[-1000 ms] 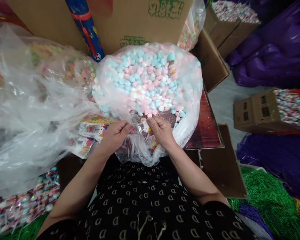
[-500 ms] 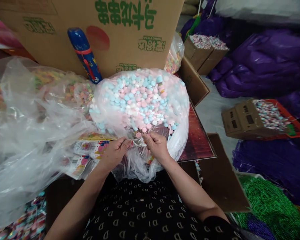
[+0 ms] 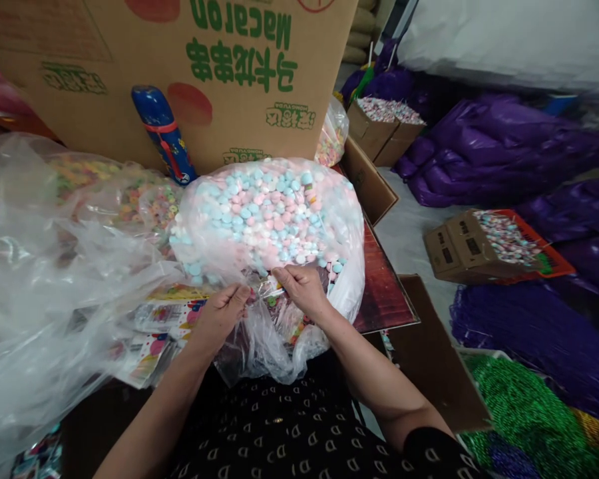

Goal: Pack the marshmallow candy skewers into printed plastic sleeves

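Observation:
My left hand (image 3: 225,311) is closed in a pinch, with a small reddish bit showing at its fingertips. To its right, my right hand (image 3: 299,287) is also closed, thumb against fingers, over the front of a clear bag. Something thin and shiny (image 3: 269,286) lies between the two hands; what it is stays too small to tell. Just beyond them is the big clear plastic bag (image 3: 349,266) full of pink, blue and white round candies (image 3: 274,213). A short candy stack (image 3: 309,189) lies on the heap. Ring-shaped candies (image 3: 299,327) show below my right hand.
A blue bottle (image 3: 164,136) leans against a large carton (image 3: 249,126) behind the bag. Left are printed packets (image 3: 164,316) and a bag of ring candies (image 3: 147,196). Cartons (image 3: 446,249), purple sacks (image 3: 484,153) and green strands (image 3: 534,406) are on the right.
The camera view has shifted, so the scene sits lower and further left. Both hands remain pinched close together; the pink candy seen by my right fingertips no longer shows there.

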The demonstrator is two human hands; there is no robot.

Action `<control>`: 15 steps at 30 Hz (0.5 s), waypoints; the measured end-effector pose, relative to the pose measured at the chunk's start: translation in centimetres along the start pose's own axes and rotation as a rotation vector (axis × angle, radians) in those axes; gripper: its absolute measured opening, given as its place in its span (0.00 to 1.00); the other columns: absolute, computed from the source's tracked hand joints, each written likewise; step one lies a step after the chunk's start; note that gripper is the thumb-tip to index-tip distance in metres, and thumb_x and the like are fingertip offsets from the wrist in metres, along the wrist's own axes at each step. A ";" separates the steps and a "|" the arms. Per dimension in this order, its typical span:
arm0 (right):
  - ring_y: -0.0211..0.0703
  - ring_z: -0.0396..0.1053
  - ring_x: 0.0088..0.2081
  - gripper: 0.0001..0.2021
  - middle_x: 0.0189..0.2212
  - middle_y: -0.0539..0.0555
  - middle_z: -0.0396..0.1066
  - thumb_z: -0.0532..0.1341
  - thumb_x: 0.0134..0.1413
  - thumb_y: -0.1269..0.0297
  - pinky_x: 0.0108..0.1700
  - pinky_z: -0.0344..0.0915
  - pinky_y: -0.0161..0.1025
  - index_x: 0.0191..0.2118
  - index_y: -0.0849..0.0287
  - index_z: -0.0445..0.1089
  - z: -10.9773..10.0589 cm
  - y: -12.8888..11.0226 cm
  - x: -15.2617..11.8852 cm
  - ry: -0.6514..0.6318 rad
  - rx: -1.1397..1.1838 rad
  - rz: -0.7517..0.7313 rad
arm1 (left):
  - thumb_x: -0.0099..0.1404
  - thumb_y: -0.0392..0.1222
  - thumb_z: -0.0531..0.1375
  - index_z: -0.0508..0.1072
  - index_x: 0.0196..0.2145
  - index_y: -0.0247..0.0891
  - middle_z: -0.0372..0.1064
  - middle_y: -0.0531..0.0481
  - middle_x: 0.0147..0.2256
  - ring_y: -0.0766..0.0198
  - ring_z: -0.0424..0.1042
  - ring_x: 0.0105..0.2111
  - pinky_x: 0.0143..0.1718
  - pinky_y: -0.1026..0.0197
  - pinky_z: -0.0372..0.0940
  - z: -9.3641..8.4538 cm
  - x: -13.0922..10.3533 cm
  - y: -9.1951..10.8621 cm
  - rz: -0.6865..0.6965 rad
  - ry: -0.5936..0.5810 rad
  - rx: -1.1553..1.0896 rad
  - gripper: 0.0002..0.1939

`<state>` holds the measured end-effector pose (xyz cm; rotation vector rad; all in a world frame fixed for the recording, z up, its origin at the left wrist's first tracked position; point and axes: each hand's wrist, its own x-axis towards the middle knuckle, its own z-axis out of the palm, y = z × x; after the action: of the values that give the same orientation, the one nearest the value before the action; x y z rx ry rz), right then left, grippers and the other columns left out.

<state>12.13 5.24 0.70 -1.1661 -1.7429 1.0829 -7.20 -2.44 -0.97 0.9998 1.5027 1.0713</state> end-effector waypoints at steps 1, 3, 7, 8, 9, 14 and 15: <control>0.35 0.57 0.21 0.30 0.16 0.46 0.58 0.55 0.63 0.37 0.26 0.55 0.34 0.19 0.55 0.60 -0.8 0.2 0.9 0.009 -0.023 0.008 | 0.62 0.66 0.64 0.72 0.28 0.40 0.66 0.55 0.22 0.66 0.63 0.23 0.28 0.63 0.65 0.1 0.0 -0.1 -0.006 0.005 -0.075 0.25; 0.40 0.68 0.26 0.24 0.24 0.50 0.71 0.53 0.67 0.43 0.31 0.63 0.35 0.30 0.56 0.73 -2.9 0.7 3.2 0.087 -0.106 0.028 | 0.62 0.66 0.65 0.71 0.27 0.39 0.63 0.57 0.21 0.69 0.61 0.22 0.28 0.65 0.64 0.1 0.0 -0.1 0.006 -0.001 -0.197 0.25; 0.50 0.76 0.49 0.17 0.48 0.62 0.80 0.52 0.67 0.65 0.51 0.67 0.40 0.49 0.60 0.78 -7.2 1.8 8.4 0.313 -0.619 0.122 | 0.60 0.68 0.67 0.67 0.24 0.39 0.61 0.57 0.20 0.70 0.60 0.22 0.26 0.66 0.61 0.1 -0.2 0.3 0.041 0.022 -0.331 0.29; 0.52 0.75 0.51 0.17 0.50 0.64 0.79 0.53 0.67 0.67 0.53 0.66 0.41 0.50 0.61 0.78 -7.9 2.1 9.4 0.293 -0.717 0.172 | 0.59 0.68 0.68 0.66 0.23 0.39 0.60 0.57 0.20 0.69 0.60 0.22 0.26 0.65 0.61 0.1 -0.3 0.5 0.049 0.027 -0.359 0.29; 0.54 0.75 0.52 0.17 0.50 0.66 0.79 0.54 0.66 0.68 0.53 0.66 0.42 0.49 0.62 0.79 -8.3 2.4 10.2 0.278 -0.761 0.205 | 0.59 0.68 0.68 0.65 0.23 0.39 0.59 0.57 0.19 0.69 0.61 0.22 0.28 0.65 0.63 0.2 -0.4 0.7 0.061 0.030 -0.381 0.30; 0.53 0.77 0.45 0.12 0.43 0.67 0.81 0.59 0.62 0.68 0.48 0.66 0.41 0.42 0.63 0.81 -8.3 3.8 11.7 0.254 -0.740 0.266 | 0.59 0.67 0.69 0.65 0.24 0.40 0.55 0.60 0.16 0.69 0.61 0.20 0.35 0.61 0.68 0.3 -0.3 1.5 0.088 0.029 -0.460 0.29; 0.52 0.77 0.44 0.12 0.42 0.65 0.82 0.59 0.62 0.67 0.46 0.65 0.40 0.41 0.62 0.81 -8.3 4.0 11.7 0.263 -0.715 0.263 | 0.57 0.67 0.70 0.65 0.24 0.40 0.55 0.61 0.16 0.70 0.61 0.20 0.35 0.61 0.68 0.2 -0.2 1.6 0.086 0.024 -0.487 0.29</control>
<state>17.48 19.10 1.46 -1.9159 -1.8444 0.3947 -6.84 -2.18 0.60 0.7126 1.1414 1.4278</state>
